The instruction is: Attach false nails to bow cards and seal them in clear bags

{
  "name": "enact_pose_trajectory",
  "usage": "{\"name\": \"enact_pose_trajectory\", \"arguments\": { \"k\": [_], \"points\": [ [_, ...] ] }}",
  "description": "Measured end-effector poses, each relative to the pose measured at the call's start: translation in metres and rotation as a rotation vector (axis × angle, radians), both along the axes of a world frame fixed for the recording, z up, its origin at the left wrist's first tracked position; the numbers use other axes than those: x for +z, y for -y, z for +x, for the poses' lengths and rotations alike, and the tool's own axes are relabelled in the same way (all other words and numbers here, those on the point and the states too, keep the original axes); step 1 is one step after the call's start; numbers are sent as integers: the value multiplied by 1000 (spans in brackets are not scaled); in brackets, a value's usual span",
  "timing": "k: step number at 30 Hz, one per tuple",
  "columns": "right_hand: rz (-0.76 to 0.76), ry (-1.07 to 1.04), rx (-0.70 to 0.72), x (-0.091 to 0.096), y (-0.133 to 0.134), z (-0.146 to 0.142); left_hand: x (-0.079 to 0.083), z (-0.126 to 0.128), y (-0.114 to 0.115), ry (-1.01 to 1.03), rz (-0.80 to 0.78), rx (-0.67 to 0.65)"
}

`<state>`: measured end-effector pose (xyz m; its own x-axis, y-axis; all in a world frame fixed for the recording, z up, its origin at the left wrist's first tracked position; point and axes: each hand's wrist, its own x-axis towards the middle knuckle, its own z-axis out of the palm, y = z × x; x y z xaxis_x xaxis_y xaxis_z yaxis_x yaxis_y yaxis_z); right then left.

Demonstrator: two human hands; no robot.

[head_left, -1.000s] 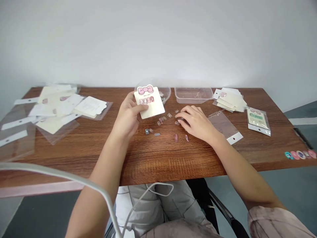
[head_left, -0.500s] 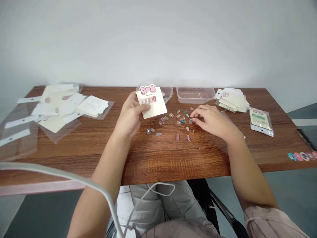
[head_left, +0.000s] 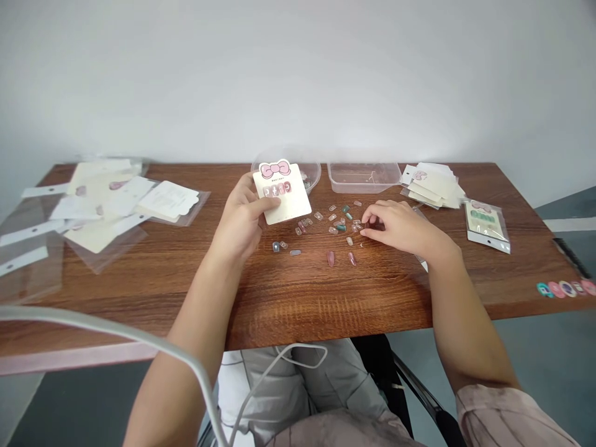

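Wooden surface [head_left: 326, 298] with packets [head_left: 172, 202] piled toward both ends, clear tub [head_left: 364, 178] and round clear container [head_left: 313, 175] along the back. Left hand [head_left: 237, 214] closed on a bow-topped card [head_left: 282, 198], thumb across its front, card tilted up as if to keep its row of press-on nails [head_left: 278, 189] in sight. Right hand [head_left: 400, 230] loosely curled, fingertips [head_left: 364, 231] among loose nails [head_left: 333, 230] mid-surface, any grip on one impossible to tell

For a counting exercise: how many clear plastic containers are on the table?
2: a round bowl behind the card in the left hand, and a rectangular tub to its right.
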<state>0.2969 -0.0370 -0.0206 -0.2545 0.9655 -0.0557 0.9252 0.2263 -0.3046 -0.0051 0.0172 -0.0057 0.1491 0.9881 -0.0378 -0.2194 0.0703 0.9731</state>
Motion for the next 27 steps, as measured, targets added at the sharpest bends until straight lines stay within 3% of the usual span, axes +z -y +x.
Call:
{"name": "enact_pose_trajectory", "arguments": {
  "k": [8, 27],
  "points": [
    [61, 35, -13, -2, -1, 1, -2, -1, -2, -2, -5, 1],
    [1, -32, 18, 5, -3, -11, -3, -2, -2, -18, 9, -12]
  ]
}}
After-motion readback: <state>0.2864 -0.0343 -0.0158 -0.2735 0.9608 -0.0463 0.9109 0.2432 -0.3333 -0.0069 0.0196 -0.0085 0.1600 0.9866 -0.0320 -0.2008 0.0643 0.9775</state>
